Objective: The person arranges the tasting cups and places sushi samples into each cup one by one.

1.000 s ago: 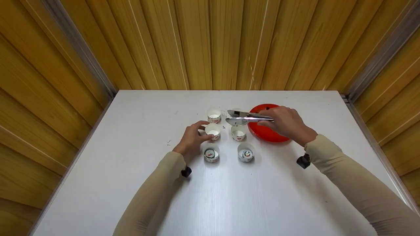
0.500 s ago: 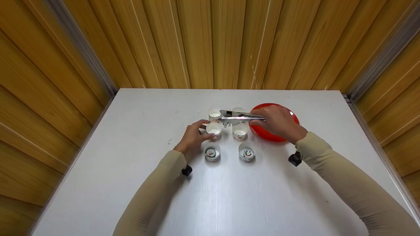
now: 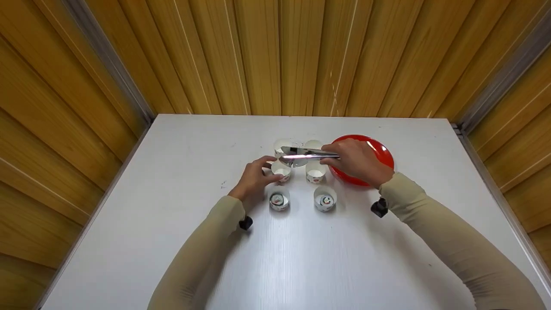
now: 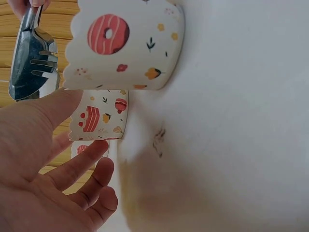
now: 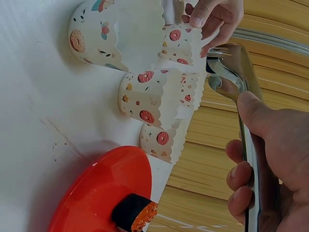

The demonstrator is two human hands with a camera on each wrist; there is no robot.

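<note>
Pinching the left column's middle paper baking cup [image 3: 282, 173] between thumb and fingers is the left hand [image 3: 255, 175]; the right hand [image 3: 358, 161] grips metal serving tongs [image 3: 316, 156], whose fork-and-spoon ends appear over that cup's far rim. What lies between the ends is hard to make out. Best, I judge, to pinch lightly so the paper wall keeps its shape, and centre the ends low over the opening before parting them. Compared with a second ago, the tongs have shifted toward the left edge of the bench [image 3: 193, 172], baring more of the red plate [image 3: 386, 156], where a sushi piece [image 5: 133, 212] sits; the left hand stays put.
</note>
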